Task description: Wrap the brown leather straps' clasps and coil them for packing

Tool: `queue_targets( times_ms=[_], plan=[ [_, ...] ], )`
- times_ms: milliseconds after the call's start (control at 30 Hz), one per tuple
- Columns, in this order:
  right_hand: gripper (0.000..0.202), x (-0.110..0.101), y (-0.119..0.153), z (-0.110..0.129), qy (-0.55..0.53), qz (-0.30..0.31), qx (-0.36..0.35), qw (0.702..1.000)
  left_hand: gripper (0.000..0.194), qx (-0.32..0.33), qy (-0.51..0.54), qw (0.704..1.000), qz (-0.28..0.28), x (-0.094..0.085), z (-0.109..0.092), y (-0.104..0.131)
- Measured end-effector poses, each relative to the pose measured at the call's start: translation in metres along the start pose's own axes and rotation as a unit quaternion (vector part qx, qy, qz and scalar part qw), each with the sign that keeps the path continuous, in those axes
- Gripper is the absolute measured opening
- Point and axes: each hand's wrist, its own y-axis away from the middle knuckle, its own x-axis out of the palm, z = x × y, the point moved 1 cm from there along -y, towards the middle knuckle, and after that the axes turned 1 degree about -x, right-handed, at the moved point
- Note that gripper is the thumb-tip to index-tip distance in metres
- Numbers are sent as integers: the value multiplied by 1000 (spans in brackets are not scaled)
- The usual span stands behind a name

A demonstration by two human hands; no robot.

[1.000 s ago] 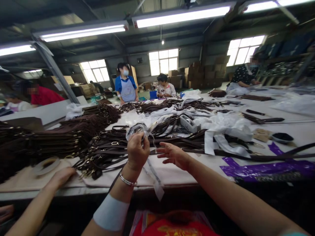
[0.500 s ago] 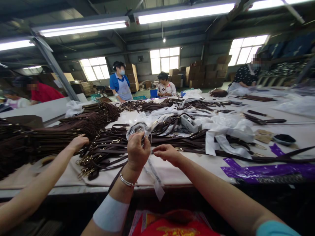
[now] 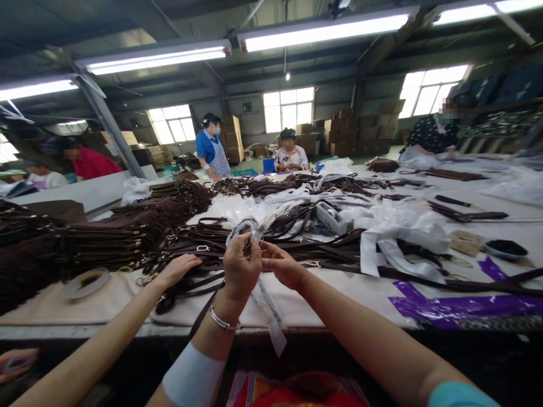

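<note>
My left hand is closed around a coiled strap in a clear plastic sleeve, held up over the table's front edge. Below the hand, the sleeve's loose tail hangs past that edge. My right hand meets the left one from the right, its fingers closed at the bundle; their tips are partly hidden behind my left fingers. A metal fitting shows at the top of the coil. Behind both hands lie dark brown straps with gold buckles.
A co-worker's hand reaches over the straps on the left, near a roll of tape. Stacked brown straps fill the table's left side. White plastic sleeves, a grey box and purple tape lie to the right.
My right hand has moved in to the left hand and its fingers have closed at the bundle. The co-worker's hand has moved right and slightly down, off the stacked straps.
</note>
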Motion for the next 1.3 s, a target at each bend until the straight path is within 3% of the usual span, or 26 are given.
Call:
queue_targets(
  times_ms=[167, 300, 567, 700, 833, 1000, 1067, 1200, 1300],
  plan=[
    [32, 1, 11, -7, 15, -60, 28, 998, 19, -84, 12, 996, 13, -5, 9, 0],
    [32, -7, 30, -9, 0, -91, 76, 993, 21, -139, 35, 989, 22, -6, 19, 0],
    [37, -22, 65, -6, -1, -126, 71, 990, 23, -138, 31, 990, 15, -1, 31, 1],
    [36, -23, 75, 7, 103, -191, 46, 975, 21, -118, 18, 993, 11, 1, 35, 5],
    [35, -18, 82, 23, 226, -277, -22, 934, 19, -99, 11, 995, 7, 2, 37, 7],
    [24, -6, 96, 46, 347, -237, -121, 899, 16, -46, -30, 998, -2, 3, 36, 6],
    [19, 0, 102, 57, 438, -208, -185, 855, 15, -23, -38, 999, -2, 4, 36, 5],
    [11, 8, 110, 77, 591, -160, -290, 735, 14, -2, -35, 999, 4, 5, 35, 6],
    [9, 7, 112, 87, 626, -153, -303, 702, 13, -10, -34, 999, 17, 6, 33, 7]
  ],
)
